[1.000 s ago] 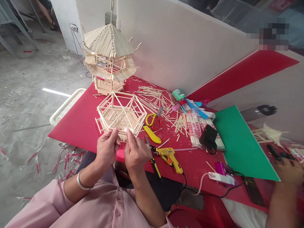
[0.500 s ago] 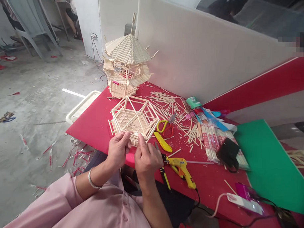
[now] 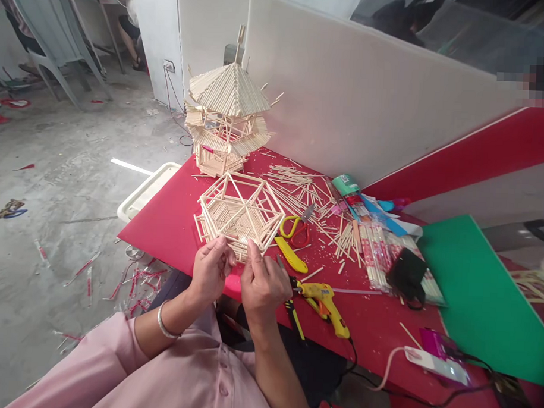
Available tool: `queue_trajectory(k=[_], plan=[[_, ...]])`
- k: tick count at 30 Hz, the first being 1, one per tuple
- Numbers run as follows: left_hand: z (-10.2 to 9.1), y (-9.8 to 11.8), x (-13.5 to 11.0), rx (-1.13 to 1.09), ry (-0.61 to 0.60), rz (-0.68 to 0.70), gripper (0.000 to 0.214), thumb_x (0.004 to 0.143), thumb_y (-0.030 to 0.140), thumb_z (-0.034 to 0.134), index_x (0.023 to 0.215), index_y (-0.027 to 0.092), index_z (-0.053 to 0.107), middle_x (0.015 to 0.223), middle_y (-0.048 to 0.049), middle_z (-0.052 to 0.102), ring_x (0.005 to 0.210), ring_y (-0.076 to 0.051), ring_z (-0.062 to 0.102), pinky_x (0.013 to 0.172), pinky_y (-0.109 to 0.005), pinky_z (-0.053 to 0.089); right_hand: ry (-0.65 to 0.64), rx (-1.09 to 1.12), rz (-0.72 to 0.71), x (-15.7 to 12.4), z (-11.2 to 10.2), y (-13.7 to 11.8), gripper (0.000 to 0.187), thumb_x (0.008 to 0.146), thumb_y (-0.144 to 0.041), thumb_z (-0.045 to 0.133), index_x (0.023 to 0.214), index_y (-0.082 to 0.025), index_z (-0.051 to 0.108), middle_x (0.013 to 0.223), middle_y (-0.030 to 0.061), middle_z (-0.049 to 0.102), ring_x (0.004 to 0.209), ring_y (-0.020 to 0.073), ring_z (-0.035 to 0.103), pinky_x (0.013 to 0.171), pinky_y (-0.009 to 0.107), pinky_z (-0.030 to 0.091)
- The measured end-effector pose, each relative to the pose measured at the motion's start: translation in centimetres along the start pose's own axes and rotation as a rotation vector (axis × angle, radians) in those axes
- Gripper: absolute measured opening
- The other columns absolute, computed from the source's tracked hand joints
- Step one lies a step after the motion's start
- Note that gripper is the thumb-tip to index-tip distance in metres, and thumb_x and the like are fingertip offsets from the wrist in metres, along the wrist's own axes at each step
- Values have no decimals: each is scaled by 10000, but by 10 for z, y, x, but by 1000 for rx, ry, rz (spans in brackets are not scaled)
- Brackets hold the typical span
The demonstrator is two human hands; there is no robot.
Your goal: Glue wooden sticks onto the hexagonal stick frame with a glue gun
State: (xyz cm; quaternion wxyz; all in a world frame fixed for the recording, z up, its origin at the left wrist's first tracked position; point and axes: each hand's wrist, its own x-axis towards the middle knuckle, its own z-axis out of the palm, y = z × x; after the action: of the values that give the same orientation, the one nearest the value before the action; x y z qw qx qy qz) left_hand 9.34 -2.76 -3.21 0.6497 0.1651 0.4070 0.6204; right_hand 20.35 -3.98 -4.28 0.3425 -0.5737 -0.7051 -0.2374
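A hexagonal frame (image 3: 247, 209) built of thin wooden sticks lies on the red table in front of me, its floor laid with rings of sticks. At its near edge, my left hand (image 3: 211, 267) is closed, thumb and forefinger pinching the edge on the left. My right hand (image 3: 264, 282) pinches the same edge a little to the right, with its fingers curled. My fingertips hide the exact spot they grip. Close to the right hand lie a yellow cutter knife (image 3: 291, 254), scissors (image 3: 299, 226) with yellow and red handles, and a yellow glue gun (image 3: 324, 304).
Behind the frame stands a pagoda model (image 3: 231, 107) of sticks. Loose sticks (image 3: 295, 181) are scattered over the red table (image 3: 159, 224), with packed sticks (image 3: 377, 255) and a green board (image 3: 483, 294) at right. A cable trails from the glue gun. Wrappers (image 3: 135, 288) litter the floor.
Both hands stay at the frame's near edge, with hardly any movement of the fingers. The view has shifted very slightly.
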Motion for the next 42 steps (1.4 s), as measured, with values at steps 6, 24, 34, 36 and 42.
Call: queue_trajectory(k=[6,24,34,36,42], plan=[[-2,-4,2,-12,-36,31,526,716,623,787,879,133,685,495,38,559,360,-35,348,374,-176,219,16,-5,2,1,0,0,242,939,-161,574,1109,-233,730,582,-23,551,568,117,504,640,312,315],[-40,34,23,559,60,689,329,621,264,907,929,236,796,584,47,529,547,-82,451,558,-194,409,42,-4,-20,2,2,3,253,930,-164,595,1142,-235,713,613,-22,585,575,117,522,669,300,338],[-44,82,49,878,-427,571,155,727,228,782,876,231,824,633,-74,732,529,-155,654,574,-235,511,32,-5,-22,2,1,3,266,922,-130,585,1138,-222,710,600,-22,563,567,120,499,666,293,330],[-41,84,49,864,-418,544,160,680,190,812,836,226,821,648,-84,741,573,-171,692,582,-228,520,33,-4,-30,2,1,3,274,917,-116,590,1145,-216,707,596,-25,557,567,121,495,666,292,330],[-42,87,50,980,-528,705,120,819,239,720,880,193,813,612,-51,733,512,-130,659,542,-207,514,47,-1,-37,2,2,4,268,916,-118,594,1138,-219,706,584,-29,532,568,121,497,648,304,318]])
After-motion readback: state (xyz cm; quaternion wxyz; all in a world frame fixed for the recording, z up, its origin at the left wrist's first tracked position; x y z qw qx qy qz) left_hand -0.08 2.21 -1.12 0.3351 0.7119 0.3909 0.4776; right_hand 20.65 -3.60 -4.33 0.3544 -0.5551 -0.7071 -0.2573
